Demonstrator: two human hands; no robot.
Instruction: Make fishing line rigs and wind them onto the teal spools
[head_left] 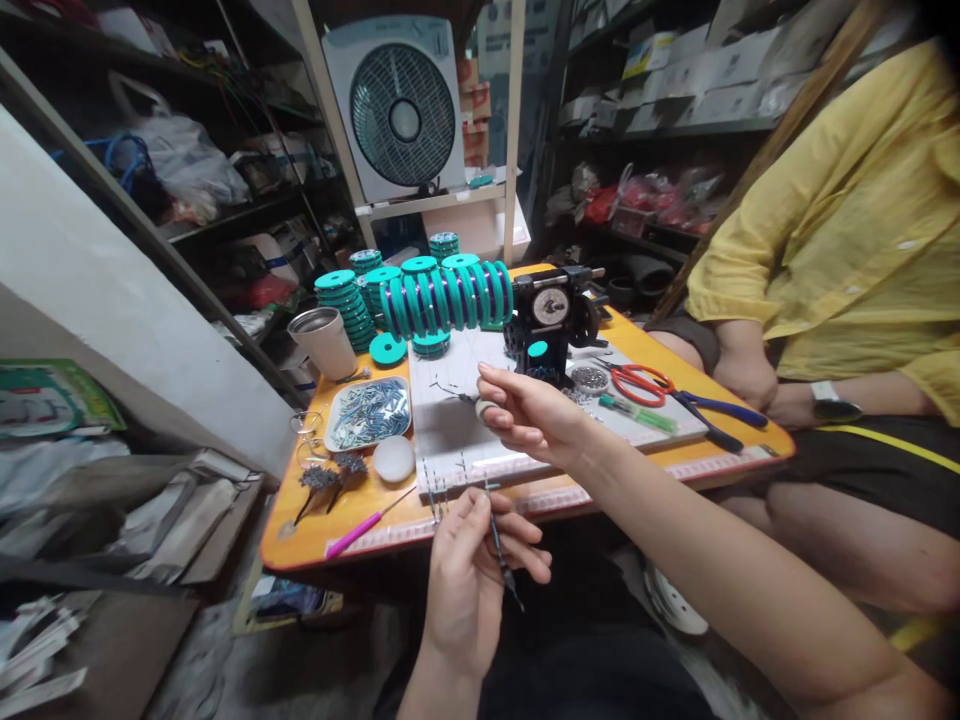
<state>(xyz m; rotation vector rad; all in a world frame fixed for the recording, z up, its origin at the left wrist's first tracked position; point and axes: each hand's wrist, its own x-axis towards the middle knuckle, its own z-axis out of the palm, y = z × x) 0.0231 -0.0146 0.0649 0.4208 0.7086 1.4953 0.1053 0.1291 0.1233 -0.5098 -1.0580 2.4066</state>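
Observation:
My left hand [472, 560] pinches a thin dark stick-like piece [496, 535] between thumb and forefinger, its other fingers loosely spread; the piece slants down across the palm. Above and to the right, my right hand [536, 412] has its thumb and fingertips together. At its fingers is a small tool with a pale ring [486, 409] and two thin dark prongs, like thread snips; its grip is partly hidden. A row of teal spools [448, 298] sits side by side on the shaft of a black winding device [551, 320], just beyond my right hand.
The orange table [300, 545] bears a tray of small tubes [371, 412], a cup [324, 342], stacked teal spools [343, 305], a pink-handled needle tool [356, 534], red-handled scissors [641, 383] and blue-handled pliers [724, 412]. A person in a yellow shirt [840, 230] sits at the right.

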